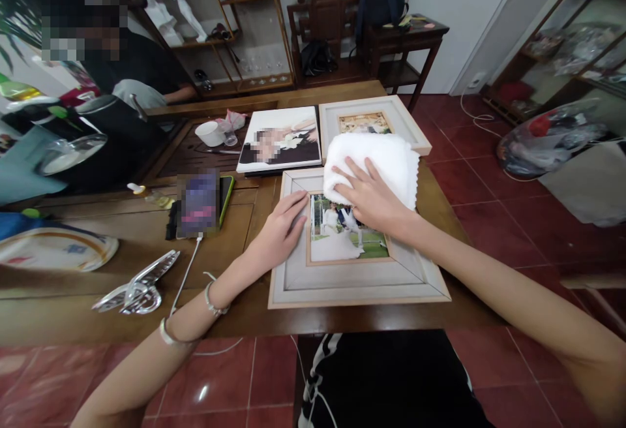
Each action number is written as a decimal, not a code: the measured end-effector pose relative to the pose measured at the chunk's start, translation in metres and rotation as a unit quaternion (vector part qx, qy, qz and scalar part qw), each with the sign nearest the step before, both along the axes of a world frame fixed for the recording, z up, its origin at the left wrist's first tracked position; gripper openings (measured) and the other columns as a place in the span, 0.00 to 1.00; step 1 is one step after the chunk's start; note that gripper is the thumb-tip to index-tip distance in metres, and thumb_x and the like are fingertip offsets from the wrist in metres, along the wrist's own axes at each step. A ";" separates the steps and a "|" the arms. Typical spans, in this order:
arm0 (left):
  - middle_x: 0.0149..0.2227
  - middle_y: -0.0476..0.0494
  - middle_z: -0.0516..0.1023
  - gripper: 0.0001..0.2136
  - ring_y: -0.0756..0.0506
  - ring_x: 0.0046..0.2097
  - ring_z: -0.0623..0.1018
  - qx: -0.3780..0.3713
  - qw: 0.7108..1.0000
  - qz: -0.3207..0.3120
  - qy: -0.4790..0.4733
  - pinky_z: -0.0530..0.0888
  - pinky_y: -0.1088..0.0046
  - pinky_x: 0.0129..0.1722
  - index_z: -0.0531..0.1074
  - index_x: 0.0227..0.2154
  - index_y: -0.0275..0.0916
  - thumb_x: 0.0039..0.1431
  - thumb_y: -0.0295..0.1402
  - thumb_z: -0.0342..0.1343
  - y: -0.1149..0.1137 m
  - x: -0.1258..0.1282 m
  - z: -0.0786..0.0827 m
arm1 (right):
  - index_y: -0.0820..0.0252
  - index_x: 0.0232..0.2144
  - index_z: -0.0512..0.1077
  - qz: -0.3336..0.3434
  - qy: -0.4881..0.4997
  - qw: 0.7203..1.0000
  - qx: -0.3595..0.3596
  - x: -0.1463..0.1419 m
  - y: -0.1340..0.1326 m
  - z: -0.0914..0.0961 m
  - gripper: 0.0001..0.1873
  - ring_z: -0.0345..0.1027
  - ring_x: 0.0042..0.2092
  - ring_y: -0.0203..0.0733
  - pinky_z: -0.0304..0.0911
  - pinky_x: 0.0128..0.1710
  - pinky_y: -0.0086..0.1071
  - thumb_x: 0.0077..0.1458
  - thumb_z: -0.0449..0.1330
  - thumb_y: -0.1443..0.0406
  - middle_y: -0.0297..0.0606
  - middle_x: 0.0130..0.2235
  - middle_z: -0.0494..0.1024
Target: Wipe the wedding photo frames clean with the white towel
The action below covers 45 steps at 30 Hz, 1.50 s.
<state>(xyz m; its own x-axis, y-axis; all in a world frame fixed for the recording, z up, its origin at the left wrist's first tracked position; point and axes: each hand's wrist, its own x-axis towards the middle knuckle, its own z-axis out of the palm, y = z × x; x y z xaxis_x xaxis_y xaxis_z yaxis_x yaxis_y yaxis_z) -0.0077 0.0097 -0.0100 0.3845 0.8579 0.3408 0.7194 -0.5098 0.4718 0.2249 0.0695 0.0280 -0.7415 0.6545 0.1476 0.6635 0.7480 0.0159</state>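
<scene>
A pale wooden picture frame (357, 276) lies flat on the table near its front edge. Inside it is a photo (337, 235) of a couple on grass, one in a white wedding dress. My right hand (369, 196) is spread over a folded white cloth (391, 160), pressing it onto the upper right of the frame and covering part of the photo. On the frame's left side rests my left hand (283, 229), its fingers stretched out and nothing gripped. The cloth also overlaps a second pale frame (411, 124) behind.
A print of a couple (288, 134) lies behind on the left. A phone (200, 203) with a cable, a silver clip-like object (137, 288), a dropper bottle (151, 196) and a white cup (210, 133) share the wooden table (244, 304). Another person (141, 66) sits at the far left.
</scene>
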 end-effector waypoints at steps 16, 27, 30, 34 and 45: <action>0.61 0.31 0.66 0.20 0.39 0.64 0.65 0.004 1.000 0.013 0.015 0.63 0.53 0.64 0.64 0.59 0.34 0.68 0.33 0.44 0.000 0.000 -0.003 | 0.63 0.47 0.72 0.117 -0.006 0.982 -0.150 0.011 -0.128 0.026 0.23 0.48 0.66 0.68 0.48 0.62 0.66 0.46 0.56 0.75 0.53 0.63 0.64; 0.61 0.30 0.66 0.20 0.38 0.64 0.65 0.005 1.000 0.007 0.019 0.62 0.54 0.64 0.64 0.59 0.32 0.68 0.33 0.43 0.000 -0.001 -0.003 | 0.62 0.48 0.72 0.104 0.041 0.979 -0.172 0.011 -0.107 0.019 0.27 0.47 0.68 0.57 0.47 0.65 0.58 0.44 0.51 0.79 0.47 0.64 0.64; 0.61 0.29 0.66 0.20 0.38 0.64 0.65 0.008 1.000 0.004 0.014 0.62 0.54 0.64 0.64 0.59 0.31 0.68 0.32 0.43 0.000 -0.001 -0.004 | 0.65 0.49 0.72 0.059 0.064 0.991 -0.098 0.007 -0.077 0.007 0.28 0.46 0.68 0.59 0.45 0.65 0.59 0.44 0.51 0.79 0.50 0.66 0.60; 0.61 0.30 0.66 0.19 0.38 0.64 0.65 0.007 1.000 0.000 0.005 0.64 0.54 0.64 0.65 0.58 0.32 0.68 0.32 0.44 0.000 0.000 -0.003 | 0.64 0.54 0.69 0.022 0.085 0.996 -0.021 -0.003 -0.042 0.002 0.31 0.47 0.68 0.58 0.46 0.64 0.58 0.46 0.50 0.79 0.47 0.67 0.59; 0.61 0.30 0.67 0.19 0.38 0.63 0.66 0.019 1.000 -0.006 0.004 0.64 0.52 0.63 0.65 0.59 0.33 0.68 0.32 0.45 0.001 -0.002 -0.005 | 0.65 0.54 0.69 0.026 -0.021 0.999 -0.023 -0.011 -0.027 -0.001 0.31 0.38 0.69 0.66 0.40 0.63 0.68 0.47 0.49 0.80 0.49 0.67 0.58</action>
